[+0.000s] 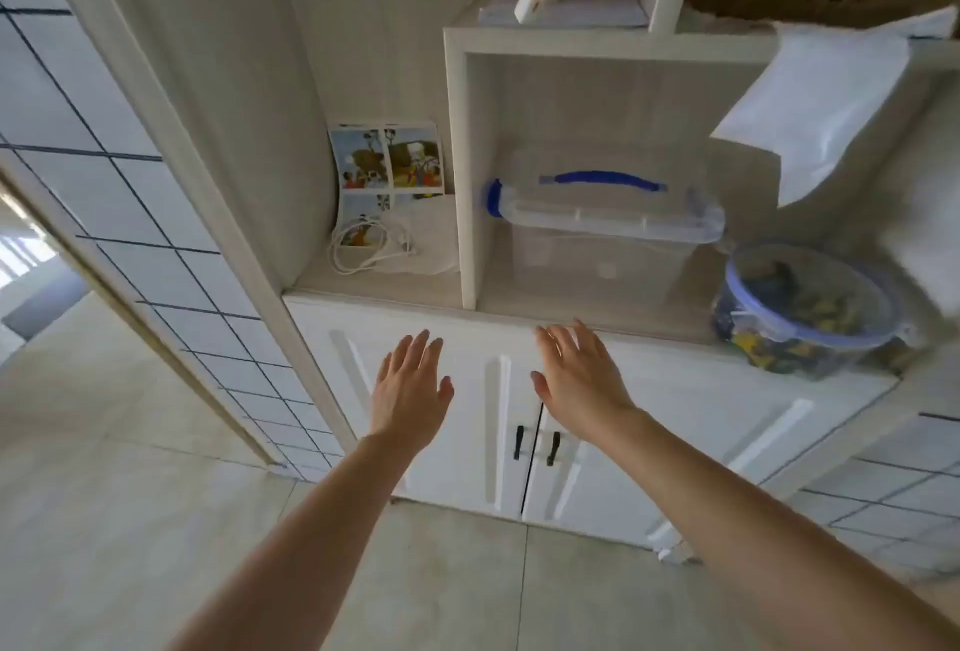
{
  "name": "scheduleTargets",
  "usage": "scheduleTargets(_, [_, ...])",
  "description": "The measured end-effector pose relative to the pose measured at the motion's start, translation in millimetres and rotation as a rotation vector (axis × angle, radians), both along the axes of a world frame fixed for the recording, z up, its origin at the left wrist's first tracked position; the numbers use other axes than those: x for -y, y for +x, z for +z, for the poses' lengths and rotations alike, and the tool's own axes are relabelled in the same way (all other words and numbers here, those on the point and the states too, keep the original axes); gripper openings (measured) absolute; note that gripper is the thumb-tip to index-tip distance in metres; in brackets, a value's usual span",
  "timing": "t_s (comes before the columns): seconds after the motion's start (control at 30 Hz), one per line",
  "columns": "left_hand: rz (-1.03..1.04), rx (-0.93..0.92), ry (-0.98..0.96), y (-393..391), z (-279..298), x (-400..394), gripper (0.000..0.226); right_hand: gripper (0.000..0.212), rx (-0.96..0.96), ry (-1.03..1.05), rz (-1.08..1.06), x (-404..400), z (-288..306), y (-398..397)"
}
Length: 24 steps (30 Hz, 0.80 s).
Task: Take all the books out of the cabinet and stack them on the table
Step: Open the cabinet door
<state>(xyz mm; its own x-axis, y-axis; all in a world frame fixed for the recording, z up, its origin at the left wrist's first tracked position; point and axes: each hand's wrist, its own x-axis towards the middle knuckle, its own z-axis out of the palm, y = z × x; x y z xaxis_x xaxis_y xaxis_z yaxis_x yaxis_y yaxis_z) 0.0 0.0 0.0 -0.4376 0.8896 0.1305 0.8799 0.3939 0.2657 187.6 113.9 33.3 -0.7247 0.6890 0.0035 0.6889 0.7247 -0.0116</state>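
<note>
A white cabinet (457,422) with two closed doors stands below me, each door with a black handle: the left handle (518,442) and the right handle (554,448). My left hand (410,388) is held flat with straight fingers in front of the left door. My right hand (579,375) is spread the same way above the right door, near the counter edge. Neither hand holds anything. No books show; the cabinet's inside is hidden behind the doors.
On the counter: a picture sheet (387,159) against the wall, a coiled white cable (363,245), a clear box with a blue handle (602,224) in a shelf niche, a round tub of small pieces (805,312). A tiled glass partition (130,214) stands at left.
</note>
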Motion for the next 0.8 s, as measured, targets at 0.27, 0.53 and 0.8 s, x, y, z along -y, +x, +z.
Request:
scheduleTargets(0.27, [0.027,0.017,-0.009,-17.3,-9.1,-57.1,0.06,0.063,0.121,0.061,0.157,-55.2,-23.9,-22.6])
scheduleTargets(0.53, [0.022,0.013,-0.061,-17.3,-25.5,-54.1,0.059,0.069,0.042,0.014,0.202,-57.7,-27.3,-19.8])
scheduleTargets(0.8, [0.058,0.003,0.048,-11.5,-22.5,-42.9,0.043,0.053,-0.005,0.0,0.276,-42.4,-27.1,-13.9])
